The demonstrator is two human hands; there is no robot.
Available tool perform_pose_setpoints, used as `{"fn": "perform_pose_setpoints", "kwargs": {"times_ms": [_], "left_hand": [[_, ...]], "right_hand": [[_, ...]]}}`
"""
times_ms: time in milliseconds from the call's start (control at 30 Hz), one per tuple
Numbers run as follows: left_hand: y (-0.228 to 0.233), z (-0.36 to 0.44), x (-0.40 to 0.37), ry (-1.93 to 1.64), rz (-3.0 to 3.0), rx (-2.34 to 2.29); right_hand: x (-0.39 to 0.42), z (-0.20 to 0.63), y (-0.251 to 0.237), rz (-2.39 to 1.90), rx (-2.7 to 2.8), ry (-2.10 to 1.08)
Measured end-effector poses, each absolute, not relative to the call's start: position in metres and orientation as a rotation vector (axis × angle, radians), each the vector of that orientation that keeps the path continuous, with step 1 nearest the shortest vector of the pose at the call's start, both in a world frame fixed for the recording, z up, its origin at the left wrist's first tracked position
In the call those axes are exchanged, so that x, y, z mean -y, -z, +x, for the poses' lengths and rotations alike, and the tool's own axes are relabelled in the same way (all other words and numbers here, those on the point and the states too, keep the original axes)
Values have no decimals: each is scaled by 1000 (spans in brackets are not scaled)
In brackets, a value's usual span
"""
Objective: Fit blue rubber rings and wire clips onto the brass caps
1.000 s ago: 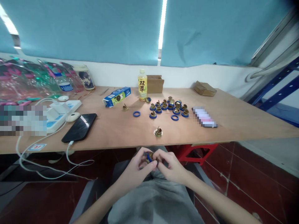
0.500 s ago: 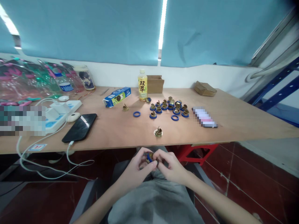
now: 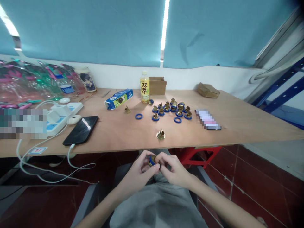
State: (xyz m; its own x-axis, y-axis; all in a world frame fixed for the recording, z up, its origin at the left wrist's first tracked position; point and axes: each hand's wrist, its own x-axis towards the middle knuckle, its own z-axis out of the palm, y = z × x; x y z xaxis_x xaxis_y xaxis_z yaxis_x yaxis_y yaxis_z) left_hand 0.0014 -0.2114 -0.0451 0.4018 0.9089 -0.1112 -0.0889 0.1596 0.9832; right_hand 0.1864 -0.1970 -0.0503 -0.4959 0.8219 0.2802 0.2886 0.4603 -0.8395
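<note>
My left hand (image 3: pixel 136 172) and my right hand (image 3: pixel 174 171) meet over my lap, just below the table's front edge. Together they pinch a small brass fitting with a blue ring (image 3: pixel 152 160) on it, fingertips of both hands wrapped round it. A single brass fitting (image 3: pixel 161 135) stands on the wooden table (image 3: pixel 237 126) right in front of me. Further back lies a cluster of several brass fittings with blue rings (image 3: pixel 172 109), with loose blue rings (image 3: pixel 139 116) and another ring (image 3: pixel 177 120) beside them.
A black phone (image 3: pixel 80 129) on a white cable lies left, next to a white power strip (image 3: pixel 59 115). A yellow drink bottle (image 3: pixel 144 87), a blue carton (image 3: pixel 118 98) and cardboard boxes (image 3: pixel 158 85) stand at the back. A red stool (image 3: pixel 197 153) sits under the table.
</note>
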Motion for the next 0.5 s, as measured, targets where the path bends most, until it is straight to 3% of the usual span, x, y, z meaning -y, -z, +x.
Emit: {"fn": "perform_pose_setpoints", "kwargs": {"times_ms": [500], "left_hand": [[42, 1, 210, -860, 1194, -901]], "right_hand": [[197, 186, 49, -927, 2017, -978]]}}
